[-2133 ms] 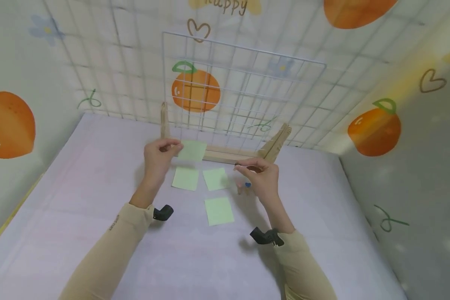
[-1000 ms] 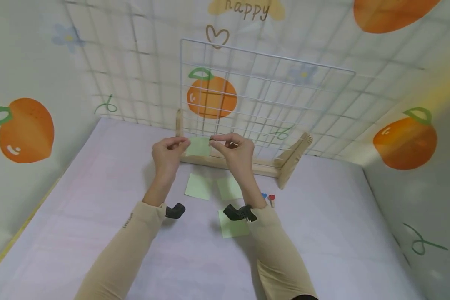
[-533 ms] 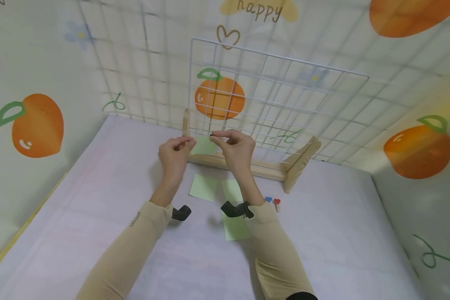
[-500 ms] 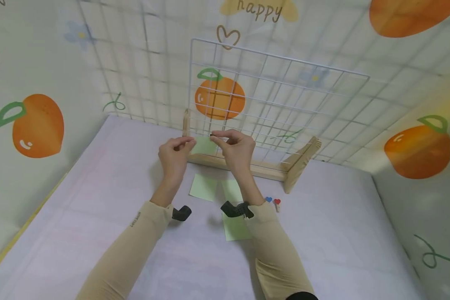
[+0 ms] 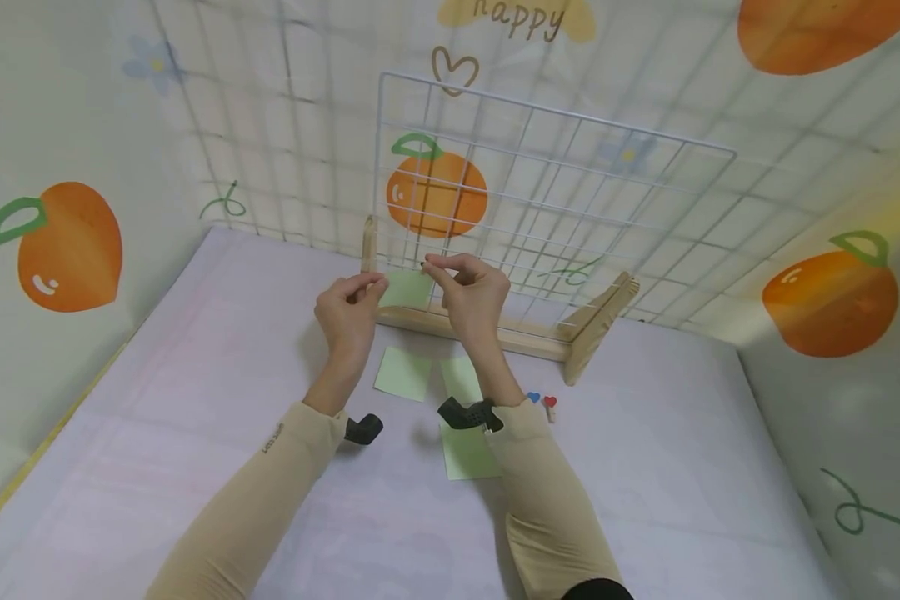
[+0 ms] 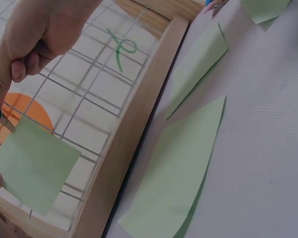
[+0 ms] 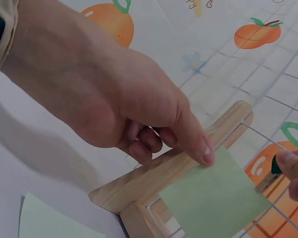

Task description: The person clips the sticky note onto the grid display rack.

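In the head view, my left hand (image 5: 345, 321) pinches the left edge of a light green sticky note (image 5: 405, 288), held against the lower left of a white wire grid (image 5: 558, 112). My right hand (image 5: 476, 300) pinches a small wooden clothespin with a dark green top, clearer in the right wrist view as the clothespin (image 7: 265, 181). Its tip meets the note's upper edge; whether it bites the paper and wire, I cannot tell. The left wrist view shows the right hand (image 6: 39, 34) with the clothespin (image 6: 7, 123) above the note (image 6: 37, 163).
The grid stands in a wooden base (image 5: 532, 343) with an upright wooden foot (image 5: 600, 325). Three more green notes lie on the table, including a front note (image 5: 468, 454) partly under my right wrist. A blue heart clip (image 5: 533, 397) and a red heart clip (image 5: 550, 402) lie right of that wrist.
My left hand has brought the note up to the grid. My right hand has carried the clothespin left to the note's upper edge, and rose slightly in the last half second.
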The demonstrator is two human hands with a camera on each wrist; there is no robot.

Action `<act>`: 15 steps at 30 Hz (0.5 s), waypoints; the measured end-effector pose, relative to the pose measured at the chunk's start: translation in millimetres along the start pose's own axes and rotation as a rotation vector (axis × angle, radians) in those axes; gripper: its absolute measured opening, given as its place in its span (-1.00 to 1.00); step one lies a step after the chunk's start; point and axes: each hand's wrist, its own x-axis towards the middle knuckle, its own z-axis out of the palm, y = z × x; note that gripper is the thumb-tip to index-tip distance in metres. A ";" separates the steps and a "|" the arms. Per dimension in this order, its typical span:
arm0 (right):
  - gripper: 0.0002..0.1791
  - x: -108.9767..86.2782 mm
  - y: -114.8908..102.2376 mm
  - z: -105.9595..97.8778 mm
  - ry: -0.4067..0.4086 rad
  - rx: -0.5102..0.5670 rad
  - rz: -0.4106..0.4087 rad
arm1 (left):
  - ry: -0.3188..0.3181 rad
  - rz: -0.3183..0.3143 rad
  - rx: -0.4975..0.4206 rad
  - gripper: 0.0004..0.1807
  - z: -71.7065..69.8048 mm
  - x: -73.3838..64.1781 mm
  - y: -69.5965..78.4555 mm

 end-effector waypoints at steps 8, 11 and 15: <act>-0.94 -0.6 3.1 0.6 0.015 -0.014 -0.020 | 0.019 0.009 -0.023 -0.93 1.2 -0.7 -1.8; -0.96 -1.0 5.0 2.4 0.023 -0.002 -0.041 | 0.023 0.017 -0.021 -0.93 1.3 -0.5 -2.3; -0.83 -2.3 6.2 3.7 0.029 0.024 -0.080 | 0.025 0.026 -0.022 -0.93 1.6 0.0 -2.4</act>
